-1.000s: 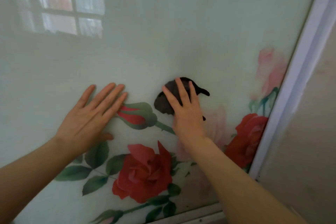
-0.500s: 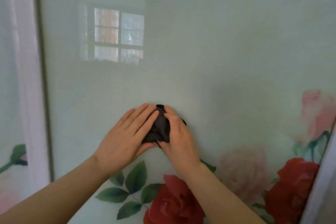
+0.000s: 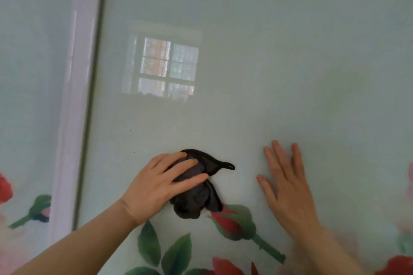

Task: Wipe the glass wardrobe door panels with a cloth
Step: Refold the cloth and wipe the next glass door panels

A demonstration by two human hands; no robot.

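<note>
- Glass wardrobe door panel (image 3: 257,73): smooth, glossy, pale green surface, printed along its lower edge with red roses and dark green leaves. A rose bud print (image 3: 233,222) with a green stem sits low on the panel, between the two hands.
- Window reflection (image 3: 166,68): a rectangular, multi-pane shape shows on the upper left part of the panel, confirming a polished finish.
- Frame strip (image 3: 74,107): a pale, lilac-white vertical strip with a dark edge line bounds the panel at its left edge; a second panel (image 3: 26,73) with the same floral print lies beyond it.
- Cloth (image 3: 196,198): dark grey to black, soft, bunched into an irregular wad with folds; a thin looped tail trails off its upper right. It lies against the glass in the lower middle of the panel, its lower end just above the rose bud print.
- Left hand (image 3: 156,187): pressed over the upper left part of the cloth, fingers (image 3: 190,179) curled around the wad and gripping it.
- Right hand (image 3: 288,187): flat on the bare glass to the right of the cloth, apart from it, fingers spread and straight, holding nothing. The forearm below is motion-blurred.
</note>
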